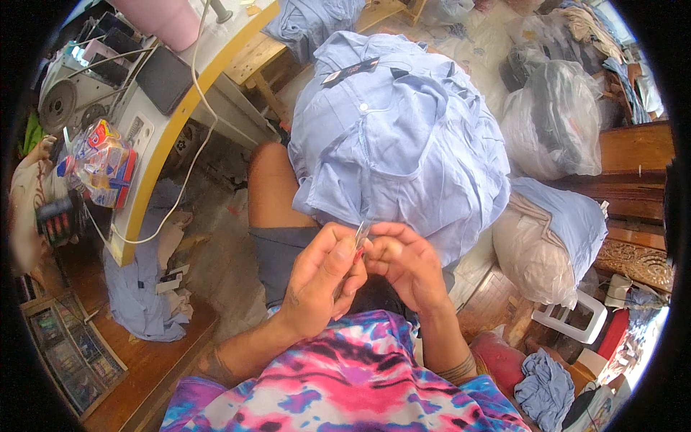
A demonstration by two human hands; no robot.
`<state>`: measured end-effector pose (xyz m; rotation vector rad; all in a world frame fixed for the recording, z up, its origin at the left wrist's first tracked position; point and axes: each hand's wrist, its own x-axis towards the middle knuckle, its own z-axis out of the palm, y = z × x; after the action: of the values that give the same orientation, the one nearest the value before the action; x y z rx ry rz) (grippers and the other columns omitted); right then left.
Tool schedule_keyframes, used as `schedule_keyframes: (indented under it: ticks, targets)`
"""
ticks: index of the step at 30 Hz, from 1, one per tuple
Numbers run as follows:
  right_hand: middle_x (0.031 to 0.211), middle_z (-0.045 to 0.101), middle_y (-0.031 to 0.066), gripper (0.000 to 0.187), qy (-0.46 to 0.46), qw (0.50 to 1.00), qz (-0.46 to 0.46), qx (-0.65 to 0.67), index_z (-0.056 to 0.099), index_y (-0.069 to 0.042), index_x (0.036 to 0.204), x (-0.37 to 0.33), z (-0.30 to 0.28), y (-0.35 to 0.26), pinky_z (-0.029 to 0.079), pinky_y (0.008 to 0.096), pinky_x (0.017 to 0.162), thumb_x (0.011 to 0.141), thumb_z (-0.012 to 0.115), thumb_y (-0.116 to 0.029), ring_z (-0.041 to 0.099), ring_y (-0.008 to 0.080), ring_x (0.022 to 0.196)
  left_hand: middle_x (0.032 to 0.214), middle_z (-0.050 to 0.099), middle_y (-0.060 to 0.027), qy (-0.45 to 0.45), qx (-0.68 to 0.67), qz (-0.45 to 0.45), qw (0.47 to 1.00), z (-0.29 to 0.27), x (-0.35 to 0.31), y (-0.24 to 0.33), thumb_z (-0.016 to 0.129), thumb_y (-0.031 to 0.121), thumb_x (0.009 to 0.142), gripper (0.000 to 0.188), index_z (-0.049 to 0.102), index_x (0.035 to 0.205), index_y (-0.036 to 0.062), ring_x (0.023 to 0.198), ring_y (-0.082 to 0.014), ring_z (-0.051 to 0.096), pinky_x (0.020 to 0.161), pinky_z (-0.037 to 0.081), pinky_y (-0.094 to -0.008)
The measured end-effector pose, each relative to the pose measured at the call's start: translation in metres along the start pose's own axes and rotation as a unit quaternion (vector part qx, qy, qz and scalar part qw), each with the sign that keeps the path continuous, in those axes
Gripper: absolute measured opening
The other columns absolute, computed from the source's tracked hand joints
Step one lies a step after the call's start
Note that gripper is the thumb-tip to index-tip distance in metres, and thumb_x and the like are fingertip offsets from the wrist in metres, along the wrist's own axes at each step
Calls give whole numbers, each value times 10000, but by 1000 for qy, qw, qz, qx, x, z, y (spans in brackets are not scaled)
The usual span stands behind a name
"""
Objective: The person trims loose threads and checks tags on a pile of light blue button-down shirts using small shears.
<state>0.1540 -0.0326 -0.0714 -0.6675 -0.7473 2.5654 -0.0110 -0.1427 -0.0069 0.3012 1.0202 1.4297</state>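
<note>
A light blue garment (pixel 389 137) is heaped over my lap and knees, with a white button and a dark label (pixel 350 72) showing on it. My left hand (pixel 325 273) is closed round a small metal tool (pixel 361 232), its shiny pointed tip up at the garment's near edge. The tool's lower part is hidden in my fingers, so its kind is unclear. Close beside it, my right hand (pixel 409 265) has its fingers curled in a pinch at the tool. What that pinch holds, if anything, is too small to make out.
At left stands a yellow-edged table (pixel 196 90) bearing a dark phone (pixel 164 81), a pink container (pixel 162 21) and a plastic packet (pixel 101 162); a white cable (pixel 194 151) loops off it. Bagged clothing (pixel 554 119), a folded blue bundle (pixel 558 223) and a white plastic frame (pixel 576 320) lie right.
</note>
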Motion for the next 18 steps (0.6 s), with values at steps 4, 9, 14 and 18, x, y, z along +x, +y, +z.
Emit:
schedule_keyframes:
  ticks: [4, 9, 14, 18]
  targets:
    - [1350, 614, 152, 630, 25, 993, 21, 117, 420, 24, 1532, 3, 29, 10, 487, 447, 1068, 1106, 457, -439, 600, 255, 1227, 756, 549, -16, 25, 13, 72, 997, -10, 11, 0, 478, 290, 1118, 306, 526, 1268, 28, 538, -47, 467, 474, 396, -211]
    - [1440, 561, 127, 658, 55, 985, 53, 157, 441, -9, 1520, 26, 42, 29, 445, 429, 1077, 1087, 477, -503, 542, 252, 1303, 808, 646, -77, 3, 303, 226, 926, -25, 59, 41, 668, 216, 1008, 309, 615, 1243, 23, 599, -134, 565, 564, 466, -286]
    - [1396, 603, 101, 600, 121, 986, 3, 117, 466, -47, 1500, 29, 58, 27, 451, 417, 1068, 1087, 496, -482, 556, 231, 1290, 698, 622, -44, -58, 541, 310, 779, -40, 120, 51, 799, 154, 875, 208, 730, 1032, 35, 611, -76, 553, 560, 445, -290]
    - [1390, 616, 75, 558, 127, 971, -53, 197, 478, -104, 1493, 20, 49, 31, 452, 416, 1077, 1080, 518, -477, 578, 217, 1275, 728, 673, -23, -61, 486, 168, 856, -21, 81, 49, 780, 101, 902, 150, 716, 980, -10, 657, -41, 553, 563, 448, -280]
